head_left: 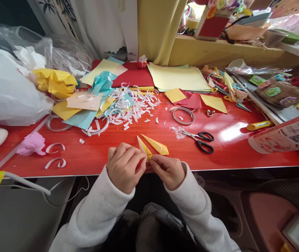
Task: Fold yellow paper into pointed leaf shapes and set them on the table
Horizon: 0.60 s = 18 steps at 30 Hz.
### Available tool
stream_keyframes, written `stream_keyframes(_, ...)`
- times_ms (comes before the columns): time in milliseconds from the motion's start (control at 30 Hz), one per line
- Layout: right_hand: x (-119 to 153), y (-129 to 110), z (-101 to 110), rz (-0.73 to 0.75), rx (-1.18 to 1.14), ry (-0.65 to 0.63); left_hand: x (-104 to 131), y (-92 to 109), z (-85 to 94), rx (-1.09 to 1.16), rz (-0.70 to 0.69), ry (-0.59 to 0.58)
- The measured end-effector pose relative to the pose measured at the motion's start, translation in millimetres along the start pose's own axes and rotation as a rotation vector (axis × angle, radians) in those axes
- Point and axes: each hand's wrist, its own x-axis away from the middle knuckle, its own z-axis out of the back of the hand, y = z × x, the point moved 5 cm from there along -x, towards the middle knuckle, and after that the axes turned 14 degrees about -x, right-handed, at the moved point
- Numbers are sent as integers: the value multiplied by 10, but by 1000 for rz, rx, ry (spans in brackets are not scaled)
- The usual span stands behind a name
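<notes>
Close to the front edge of the red table, my left hand [125, 167] and my right hand [167, 170] pinch a folded yellow paper piece [144, 147] between them. Its pointed end sticks up past the left fingers, and my fingertips cover its lower part. Just beyond it, a second folded yellow paper [156, 144], long and pointed, lies on the table, held by neither hand. Off to the right are scissors [200, 139] with black handles, their blades partly open beside some tiny white scraps.
Curled white paper strips [130, 106] pile up behind my hands. Yellow square sheets [213, 103] and a tape roll [183, 116] lie at the back right. A large patterned cup [283, 134] lies tilted at right; a white plastic bag [9, 87] fills the left.
</notes>
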Motion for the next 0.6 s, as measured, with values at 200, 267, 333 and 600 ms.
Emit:
stream_keyframes(200, 64, 8, -31, -173, -509, 47, -41, -566, 81, 72, 139, 53)
stream_keyframes(267, 138, 14, -2, -214, -550, 63, 13, -953, 136, -73, 285, 217)
stream_keyframes(333, 244, 35, 57, -255, -559, 78, 107, -1276, 148, -270, 406, 329)
stream_keyframes(600, 684, 135, 574, -288, -533, 302, 270, -1486, 63, -480, 590, 253)
